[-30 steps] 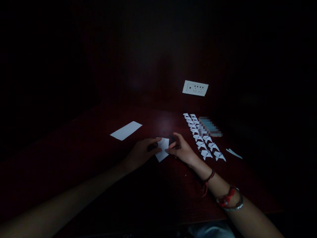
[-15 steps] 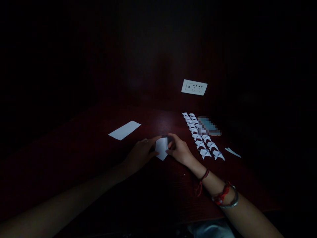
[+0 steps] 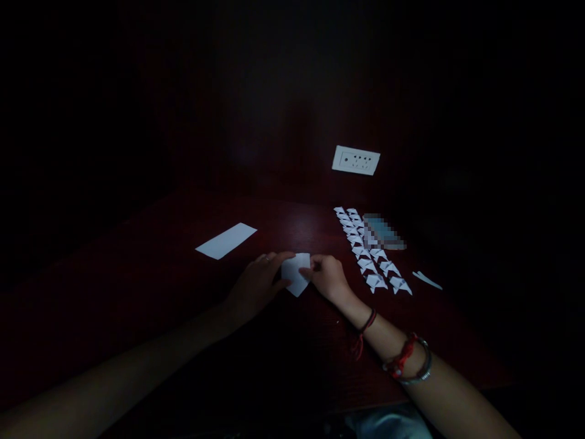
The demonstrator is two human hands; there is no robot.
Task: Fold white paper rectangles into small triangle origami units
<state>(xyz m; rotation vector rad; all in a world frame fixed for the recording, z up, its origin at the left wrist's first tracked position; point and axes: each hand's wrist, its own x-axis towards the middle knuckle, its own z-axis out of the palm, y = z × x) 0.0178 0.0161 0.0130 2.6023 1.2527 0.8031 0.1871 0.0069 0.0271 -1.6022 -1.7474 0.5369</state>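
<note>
A small folded piece of white paper (image 3: 295, 275), pointed at its near end, is between my two hands just above or on the dark red table. My left hand (image 3: 259, 283) grips its left side, thumb at the lower edge and forefinger along the top. My right hand (image 3: 329, 277) pinches the right side, with the thumb lying over the paper's face and the fingers curled behind it. To the right stand two rows of small folded white paper figures (image 3: 360, 250). A flat white paper strip (image 3: 226, 240) lies to the left.
Beside the paper figures lies a blurred-out phone-like object (image 3: 384, 231). Thin white paper slivers (image 3: 427, 280) are at the right. A white socket plate (image 3: 356, 160) is on the wall behind the dark red table (image 3: 183, 286). Surroundings are very dark.
My right forefinger has left the paper's top edge and curled back, and the right thumb has moved onto the paper's face. My left hand keeps its hold. The view has shifted slightly.
</note>
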